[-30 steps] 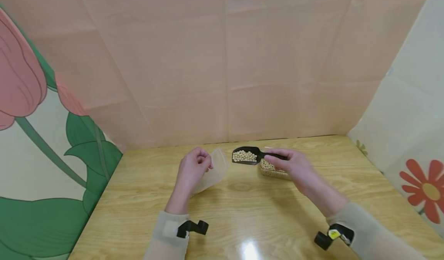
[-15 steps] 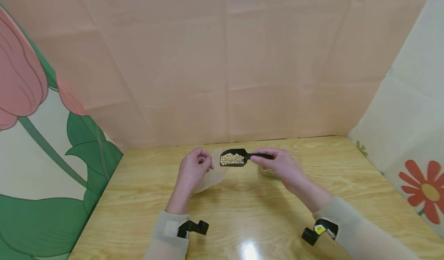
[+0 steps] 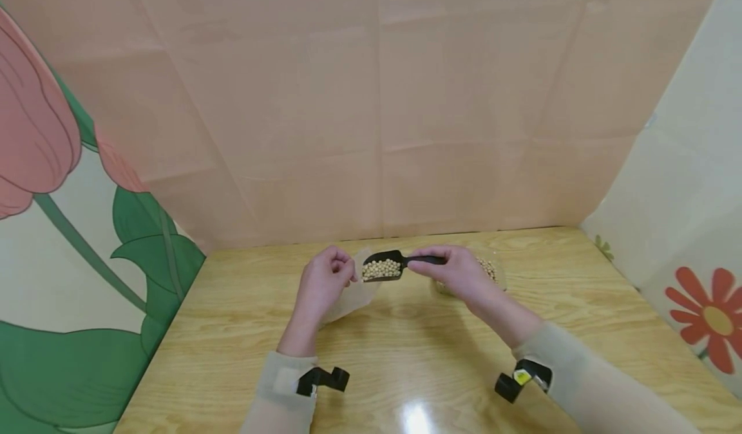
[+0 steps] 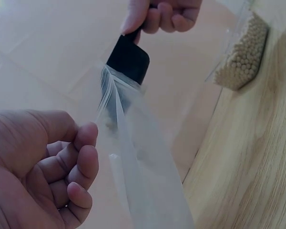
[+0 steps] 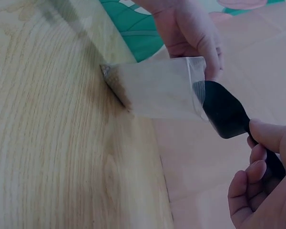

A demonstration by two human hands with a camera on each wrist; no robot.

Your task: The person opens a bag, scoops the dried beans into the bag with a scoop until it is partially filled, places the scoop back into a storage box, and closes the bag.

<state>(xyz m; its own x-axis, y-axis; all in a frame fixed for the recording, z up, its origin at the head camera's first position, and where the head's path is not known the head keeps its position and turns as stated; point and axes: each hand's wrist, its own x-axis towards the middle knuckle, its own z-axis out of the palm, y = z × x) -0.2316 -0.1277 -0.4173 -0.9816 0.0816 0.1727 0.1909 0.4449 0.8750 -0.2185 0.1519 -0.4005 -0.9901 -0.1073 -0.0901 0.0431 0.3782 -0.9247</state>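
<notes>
My left hand [image 3: 324, 279] pinches the top edge of a translucent plastic bag [image 4: 155, 176] between thumb and forefinger. The bag stands upright on the table, with a brownish layer, probably beans, at its bottom [image 5: 115, 83] in the right wrist view. My right hand [image 3: 455, 272] grips the handle of a black scoop [image 5: 224, 112]. Pale round beans [image 3: 380, 269], like soybeans, fill the scoop's bowl. In both wrist views the scoop's front end sits inside the bag's mouth, roughly level in the head view.
Behind my right hand stands a clear container [image 3: 501, 281] of the same beans [image 4: 243, 59], partly hidden by that hand in the head view. The wooden table [image 3: 400, 350] ends at a pink sheet [image 3: 371, 131] at the back. Printed floral sheets flank both sides.
My right hand has moved left, bringing the bean-filled scoop from above the container's side to the bag's mouth. The left hand and bag have stayed about where they were.
</notes>
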